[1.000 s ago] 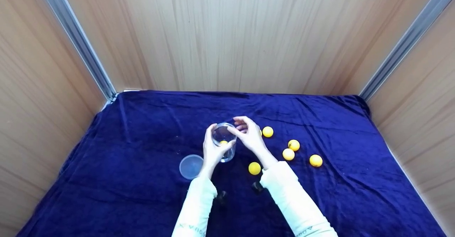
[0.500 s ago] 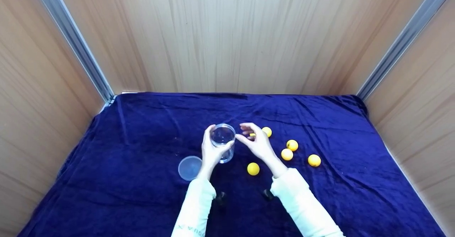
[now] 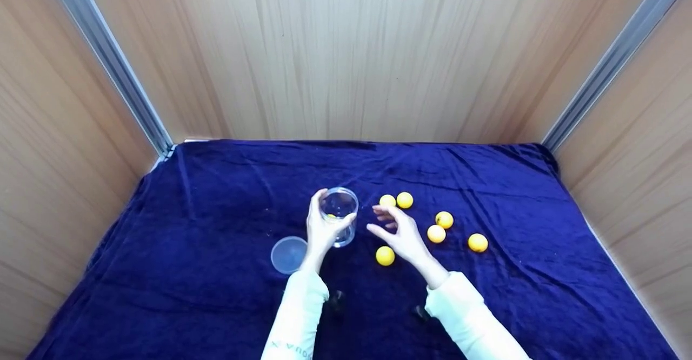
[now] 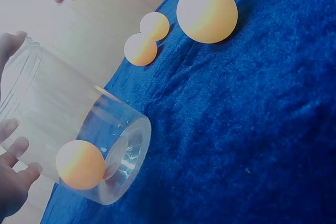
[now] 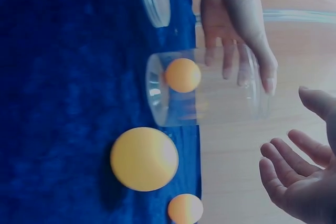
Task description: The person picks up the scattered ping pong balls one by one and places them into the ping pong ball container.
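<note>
In the head view, my left hand (image 3: 323,233) grips a clear plastic jar (image 3: 345,237) round its side, the open mouth upward. One orange ping-pong ball (image 4: 80,164) sits inside near the jar's base, as the left wrist view shows. My right hand (image 3: 404,235) hovers to the right of the jar, thumb and fingers apart and loosely bent, holding nothing. Just below it lies a ping-pong ball (image 3: 385,255) on the cloth. Beyond its fingertips two more lie side by side, a nearer ball (image 3: 387,201) and a farther ball (image 3: 405,200).
A round translucent lid (image 3: 288,255) lies left of the jar, partly behind the left wrist. Right of my right hand are two touching balls (image 3: 437,234) and a lone ball (image 3: 478,242). Dark blue velvet cloth (image 3: 216,295) covers the table; wood-grain panels (image 3: 335,57) enclose it.
My right hand has drawn back from the jar's mouth, rightward and toward me, uncovering the ball behind it. The left hand still holds the jar in nearly the same place.
</note>
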A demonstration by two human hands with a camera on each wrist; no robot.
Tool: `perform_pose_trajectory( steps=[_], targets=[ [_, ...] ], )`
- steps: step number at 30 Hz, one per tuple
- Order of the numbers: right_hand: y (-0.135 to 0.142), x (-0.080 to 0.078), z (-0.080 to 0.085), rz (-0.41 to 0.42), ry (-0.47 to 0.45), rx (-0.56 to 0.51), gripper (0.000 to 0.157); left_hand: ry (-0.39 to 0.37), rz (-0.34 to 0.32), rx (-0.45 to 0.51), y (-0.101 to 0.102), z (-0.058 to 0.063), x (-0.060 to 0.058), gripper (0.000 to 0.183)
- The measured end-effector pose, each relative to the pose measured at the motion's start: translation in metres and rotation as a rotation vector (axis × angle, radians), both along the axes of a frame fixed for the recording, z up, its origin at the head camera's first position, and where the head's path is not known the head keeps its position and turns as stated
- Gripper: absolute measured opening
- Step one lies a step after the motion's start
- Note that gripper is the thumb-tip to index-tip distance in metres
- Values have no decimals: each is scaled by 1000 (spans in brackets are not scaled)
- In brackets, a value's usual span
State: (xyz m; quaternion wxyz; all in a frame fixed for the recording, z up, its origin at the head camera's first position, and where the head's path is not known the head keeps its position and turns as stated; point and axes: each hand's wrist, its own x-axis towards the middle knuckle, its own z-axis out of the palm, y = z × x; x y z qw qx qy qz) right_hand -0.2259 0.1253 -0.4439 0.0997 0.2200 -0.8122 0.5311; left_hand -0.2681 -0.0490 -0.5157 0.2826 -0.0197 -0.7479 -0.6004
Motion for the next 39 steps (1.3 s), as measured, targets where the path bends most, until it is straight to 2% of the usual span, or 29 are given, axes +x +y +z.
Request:
perform_pose_trajectory(
  steps=[5,13,14,15,20,21,24,31,39],
  targets=[
    [5,6,-11,5,1,18,33,-4,-44,48,0,1,-1,80],
    [13,13,-31,26,-18,73,36,-4,-16,12,-2,0,1,81],
    [14,14,-33,29,-26,77,37,-6,-18,14,-1,4,4,80],
    [17,11,-40,35,-25,82,38,-3,-22,21,0,8,6,79],
    [31,-2,-74,68,-41,93,46,-11,-26,31,1,8,6,79],
    [33,-4,-80,75,-45,90,48,-7,-22,28,0,4,3,80],
    [35,-3,-80,81,-67,91,50,-7,3,-1,-1,0,0,81],
    [36,10,-62,135,-136,48,55,-10,10,-14,-1,0,1,81],
    [37,12,-63,175,-182,95,56,-5,-5,10,-1,0,2,80]
  ],
)
